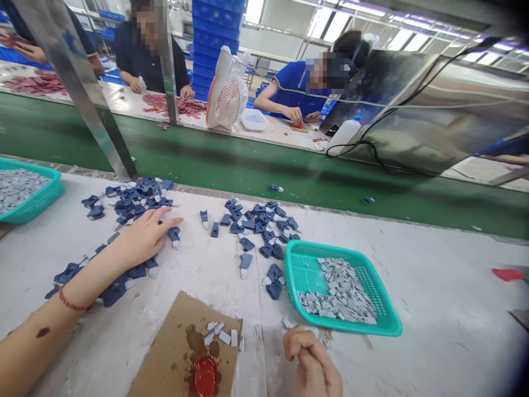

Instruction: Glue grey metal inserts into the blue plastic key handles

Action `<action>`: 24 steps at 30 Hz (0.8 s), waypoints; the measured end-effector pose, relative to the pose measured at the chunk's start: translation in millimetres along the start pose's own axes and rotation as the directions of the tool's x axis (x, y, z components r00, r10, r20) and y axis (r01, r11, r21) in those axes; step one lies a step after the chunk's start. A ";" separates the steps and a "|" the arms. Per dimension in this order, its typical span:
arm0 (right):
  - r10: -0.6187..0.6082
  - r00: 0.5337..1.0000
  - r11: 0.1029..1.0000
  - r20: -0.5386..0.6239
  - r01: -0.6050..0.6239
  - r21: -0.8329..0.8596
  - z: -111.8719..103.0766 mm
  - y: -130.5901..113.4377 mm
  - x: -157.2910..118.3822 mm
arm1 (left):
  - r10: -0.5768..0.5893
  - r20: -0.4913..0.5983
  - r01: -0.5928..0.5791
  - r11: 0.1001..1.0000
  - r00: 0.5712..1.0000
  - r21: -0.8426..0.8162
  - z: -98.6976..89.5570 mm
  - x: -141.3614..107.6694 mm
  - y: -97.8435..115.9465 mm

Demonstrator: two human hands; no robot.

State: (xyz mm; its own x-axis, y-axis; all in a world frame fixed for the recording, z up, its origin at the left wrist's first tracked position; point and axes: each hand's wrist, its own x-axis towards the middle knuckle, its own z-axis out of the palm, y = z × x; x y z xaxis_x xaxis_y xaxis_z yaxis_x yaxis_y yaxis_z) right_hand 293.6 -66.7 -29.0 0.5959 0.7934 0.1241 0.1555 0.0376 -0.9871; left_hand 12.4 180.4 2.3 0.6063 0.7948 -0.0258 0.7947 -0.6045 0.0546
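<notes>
Over the left pile of dark blue parts reaches my left hand, fingers apart, its fingertips beside a blue part with a pale tip. Low in the view, my right hand has its fingers curled and pressed together; what they hold, if anything, is too small to make out. Between the hands lies a brown cardboard sheet with several small grey pieces and a red oval dish. A second group of blue parts is spread above it.
A teal basket of grey pieces stands on the right, another teal basket at the far left. Beyond runs a green belt with a metal post. People work across it, near a white bottle.
</notes>
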 end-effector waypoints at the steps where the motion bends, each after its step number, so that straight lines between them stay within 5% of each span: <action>1: -0.029 0.999 0.999 -0.019 0.028 -0.042 -8.2 -7.2 8.0 | 0.048 -0.028 -0.048 0.999 0.998 0.003 2.2 -0.9 -1.0; 4: -0.138 0.990 0.915 -0.017 0.121 -0.386 -38.0 -30.4 44.7 | 0.157 -0.090 -0.157 0.988 0.984 0.003 7.4 -1.9 -4.8; 7: -0.058 0.982 0.680 0.180 0.171 -0.713 -63.3 -44.1 90.5 | 0.174 -0.129 -0.174 0.985 0.976 0.014 9.2 -4.5 -5.3; 13: 0.146 0.906 0.549 0.398 0.260 -0.794 -74.6 -29.8 143.0 | 0.182 -0.118 -0.192 0.978 0.976 -0.076 10.1 -18.0 2.5; 24: 0.173 0.887 0.542 0.428 0.277 -0.794 -68.7 -25.7 147.2 | 0.185 -0.091 -0.197 0.968 0.979 -0.156 9.6 -31.8 9.3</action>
State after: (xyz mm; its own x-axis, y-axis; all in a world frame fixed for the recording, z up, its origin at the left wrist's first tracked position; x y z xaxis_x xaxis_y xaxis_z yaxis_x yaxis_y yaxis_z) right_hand 431.4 7.4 21.6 0.2184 0.9703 -0.1037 0.8747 -0.2417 -0.4200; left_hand 0.8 149.0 -6.0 0.7375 0.6710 0.0760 0.6452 -0.7334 0.2140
